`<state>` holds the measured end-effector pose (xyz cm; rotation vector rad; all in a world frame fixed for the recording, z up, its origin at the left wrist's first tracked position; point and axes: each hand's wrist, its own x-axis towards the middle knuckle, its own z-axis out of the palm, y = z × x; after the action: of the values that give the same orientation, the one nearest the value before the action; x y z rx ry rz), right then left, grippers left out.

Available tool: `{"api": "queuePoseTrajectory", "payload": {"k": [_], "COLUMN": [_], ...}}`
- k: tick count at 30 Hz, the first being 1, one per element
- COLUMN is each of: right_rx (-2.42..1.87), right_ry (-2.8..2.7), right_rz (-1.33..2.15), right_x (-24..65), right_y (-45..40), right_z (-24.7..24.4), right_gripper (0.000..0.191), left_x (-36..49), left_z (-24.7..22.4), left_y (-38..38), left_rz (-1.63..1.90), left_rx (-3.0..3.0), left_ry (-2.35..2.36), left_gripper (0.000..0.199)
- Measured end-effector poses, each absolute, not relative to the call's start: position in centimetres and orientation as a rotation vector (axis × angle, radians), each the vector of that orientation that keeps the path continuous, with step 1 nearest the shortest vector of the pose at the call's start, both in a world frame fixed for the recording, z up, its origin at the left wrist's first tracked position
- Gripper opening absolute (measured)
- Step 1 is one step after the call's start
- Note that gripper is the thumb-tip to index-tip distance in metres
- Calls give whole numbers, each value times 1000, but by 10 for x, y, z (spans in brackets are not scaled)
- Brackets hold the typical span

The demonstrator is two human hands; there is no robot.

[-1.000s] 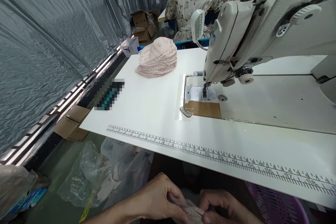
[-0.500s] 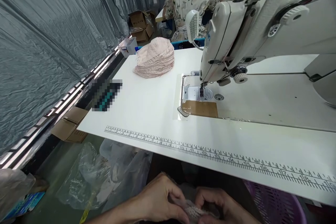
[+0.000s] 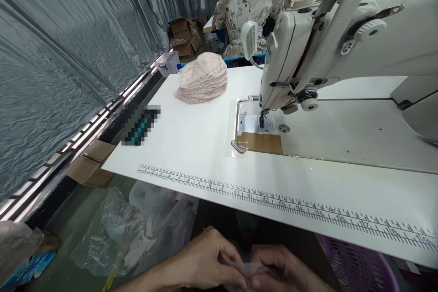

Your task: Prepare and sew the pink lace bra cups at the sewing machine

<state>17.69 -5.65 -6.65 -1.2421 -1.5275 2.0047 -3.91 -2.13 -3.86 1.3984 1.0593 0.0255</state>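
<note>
Below the table's front edge, my left hand (image 3: 214,260) is closed, thumb and fingers pinching a small piece of pale, thin fabric (image 3: 247,270). My right hand (image 3: 278,267) grips the same piece from the other side, its fingertips close to those of the left. Most of the fabric is hidden behind the fingers, and what shows is blurred. A stack of pale pink fabric pieces (image 3: 202,78) lies on the far left of the white table (image 3: 191,146). The sewing machine (image 3: 290,54) stands to the right, with no fabric under its presser foot (image 3: 262,119).
A printed ruler (image 3: 236,190) runs along the table's front edge. Clear plastic bags (image 3: 147,223) are on the lower left, near a cardboard box (image 3: 91,164). A purple basket (image 3: 359,260) is under the table at right. A person in a floral top (image 3: 251,2) is behind the machine.
My hands have drawn slightly closer together, and less of the fabric shows between them; its lacy texture was visible before. The camera view has shifted a little.
</note>
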Motion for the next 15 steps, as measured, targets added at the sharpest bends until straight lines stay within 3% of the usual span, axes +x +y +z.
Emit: {"api": "queuePoseTrajectory", "payload": {"k": [7, 15], "right_rx": [-1174, -1076], "right_ry": [-1434, -1403], "right_rz": [2102, 2161], "right_x": [186, 185], "right_y": [-54, -54], "right_z": [-68, -72], "right_gripper": [43, 43], "left_x": [-52, -50], "left_z": [-37, -37], "left_y": [-20, -19], "left_rz": [-59, -27], "left_rx": [1190, 1252], "left_ry": [933, 894], "left_gripper": [35, 22]}}
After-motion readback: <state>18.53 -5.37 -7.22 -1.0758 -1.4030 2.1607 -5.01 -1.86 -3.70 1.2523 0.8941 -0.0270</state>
